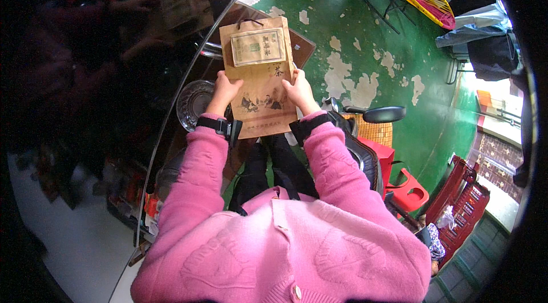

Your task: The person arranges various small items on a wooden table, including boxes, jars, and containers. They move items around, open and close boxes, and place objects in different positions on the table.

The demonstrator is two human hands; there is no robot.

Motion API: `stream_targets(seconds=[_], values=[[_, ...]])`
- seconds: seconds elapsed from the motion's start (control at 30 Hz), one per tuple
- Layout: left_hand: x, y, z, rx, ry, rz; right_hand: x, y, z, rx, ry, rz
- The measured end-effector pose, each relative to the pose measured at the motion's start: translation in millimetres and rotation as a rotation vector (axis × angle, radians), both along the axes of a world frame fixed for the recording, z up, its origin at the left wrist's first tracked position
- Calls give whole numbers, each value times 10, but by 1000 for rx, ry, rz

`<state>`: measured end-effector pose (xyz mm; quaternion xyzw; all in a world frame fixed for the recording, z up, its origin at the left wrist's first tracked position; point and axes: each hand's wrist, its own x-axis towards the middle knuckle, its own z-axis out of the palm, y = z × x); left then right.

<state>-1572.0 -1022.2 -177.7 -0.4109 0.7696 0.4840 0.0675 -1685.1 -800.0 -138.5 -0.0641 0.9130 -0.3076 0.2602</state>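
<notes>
Between my two hands is a flat brown paper gift bag (257, 117) with dark printed figures and a dark cord handle at its far end. My left hand (225, 93) grips the bag's left edge, thumb on the front. On the opposite edge my right hand (301, 90) holds it the same way. The fingers of both hands are mostly hidden behind the bag. Against the bag's upper part lies a small rectangular tan packet (258, 47) with a greenish printed panel. Both wrists wear black straps.
A large dark glossy panel (114, 74) fills the left. Beside my left wrist sits a clear glass bowl (190, 111). Right of me are a black scooter mirror (383, 114), a red plastic chair (408, 190) and a red bench (463, 211). Clothes (479, 29) hang at far right.
</notes>
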Motion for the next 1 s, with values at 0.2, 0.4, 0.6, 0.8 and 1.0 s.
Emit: stream_targets(seconds=[0.2,0.4,0.6,0.8,1.0], values=[[-20,-32,-98,7,55,0,-178,-48,-28,15,-59,50],[-88,-137,-254,58,78,-49,-287,-68,0,22,-68,172],[-155,-126,-234,40,-41,-68,-226,-89,49,51,-51,190],[-112,-135,-280,61,29,-51,-177,-114,-17,48,4,243],[-136,-93,-328,-9,-44,-70,-76,-86,-32,-8,79,198]])
